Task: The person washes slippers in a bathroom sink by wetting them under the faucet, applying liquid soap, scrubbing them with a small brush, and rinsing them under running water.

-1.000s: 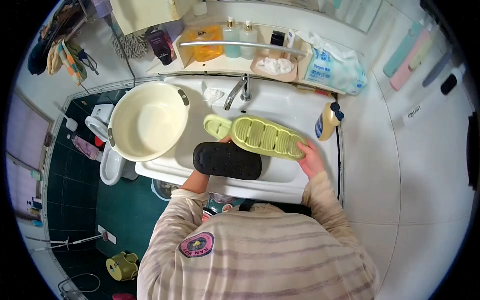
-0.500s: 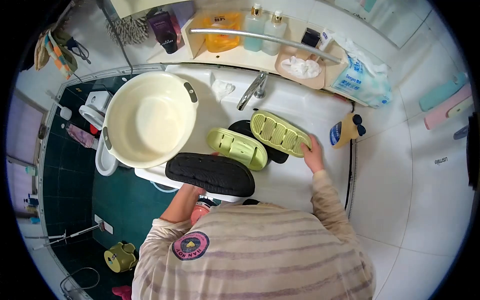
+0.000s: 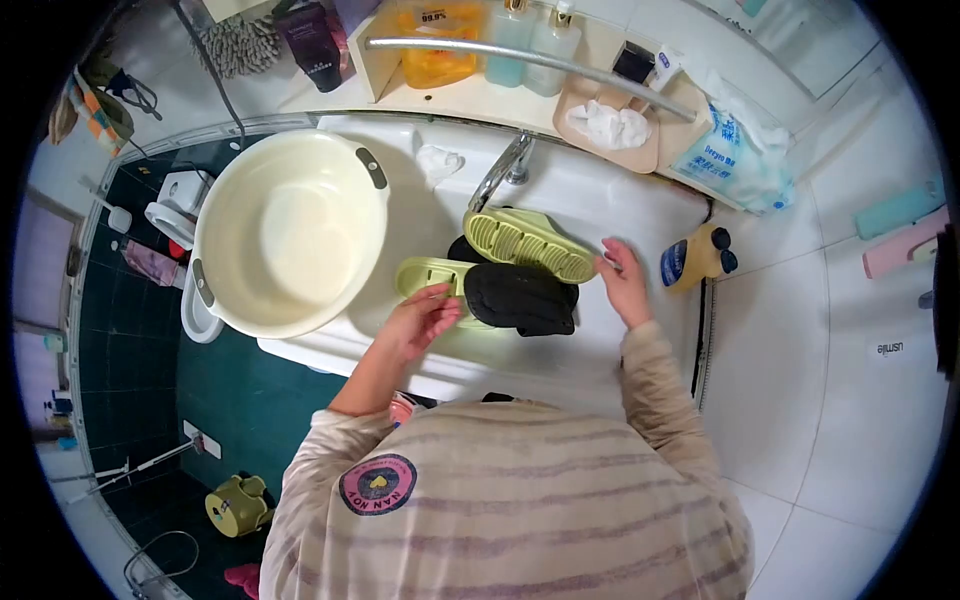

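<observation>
Green and black slippers lie piled in the white sink. One green slipper [image 3: 530,243] shows its ribbed sole near the faucet [image 3: 499,172]. A second green slipper [image 3: 425,277] lies at the left of the pile, partly under a black slipper [image 3: 520,298]. More black shows behind them, mostly hidden. My left hand [image 3: 421,318] is over the left green slipper's near edge, fingers curled loosely and apart, holding nothing. To the right of the ribbed sole is my right hand [image 3: 624,280], its fingers apart, fingertips beside the slipper's end.
A cream basin [image 3: 291,232] rests on the sink's left side. A yellowish bottle [image 3: 695,257] stands at the sink's right edge. Behind the faucet, a shelf [image 3: 480,105] with a metal rail holds bottles, a soap dish [image 3: 607,128] and a tissue pack [image 3: 733,160].
The black slipper has gone from my left hand onto the pile. The ribbed green slipper has moved left, and my right hand has come off it.
</observation>
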`<state>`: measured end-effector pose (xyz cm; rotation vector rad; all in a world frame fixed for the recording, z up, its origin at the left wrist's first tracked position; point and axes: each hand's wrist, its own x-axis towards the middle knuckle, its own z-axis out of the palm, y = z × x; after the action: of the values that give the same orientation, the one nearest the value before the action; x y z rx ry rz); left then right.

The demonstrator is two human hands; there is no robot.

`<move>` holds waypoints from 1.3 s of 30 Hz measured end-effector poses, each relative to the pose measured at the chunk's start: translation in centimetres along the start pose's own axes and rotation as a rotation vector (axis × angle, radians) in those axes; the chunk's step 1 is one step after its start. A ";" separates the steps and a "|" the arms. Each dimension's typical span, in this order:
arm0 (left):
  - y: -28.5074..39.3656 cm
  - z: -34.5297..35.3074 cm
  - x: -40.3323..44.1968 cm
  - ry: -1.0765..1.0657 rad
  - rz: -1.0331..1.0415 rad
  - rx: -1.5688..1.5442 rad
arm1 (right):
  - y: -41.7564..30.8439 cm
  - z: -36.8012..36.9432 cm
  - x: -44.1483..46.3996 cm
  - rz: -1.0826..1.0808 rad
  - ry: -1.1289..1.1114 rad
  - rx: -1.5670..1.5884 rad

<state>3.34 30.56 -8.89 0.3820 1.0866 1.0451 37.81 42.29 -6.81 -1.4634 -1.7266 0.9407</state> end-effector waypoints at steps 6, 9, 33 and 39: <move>1.6 0.9 -2.6 0.163 0.218 0.038 | -7.6 2.4 5.7 -0.145 -0.006 0.331; 0.7 2.6 -2.1 0.114 0.409 0.291 | -9.1 6.6 10.4 -0.192 0.025 0.325; 3.7 7.2 12.5 -0.094 -0.141 -0.580 | -11.9 9.6 17.1 -0.253 -0.009 0.132; 3.3 6.7 13.2 -0.131 -0.159 -0.546 | -11.4 7.9 19.8 -0.091 -0.407 0.121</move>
<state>8.43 44.70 -10.58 -0.0745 0.6653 1.1092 22.56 59.90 -0.21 -1.1611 -1.9615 1.3377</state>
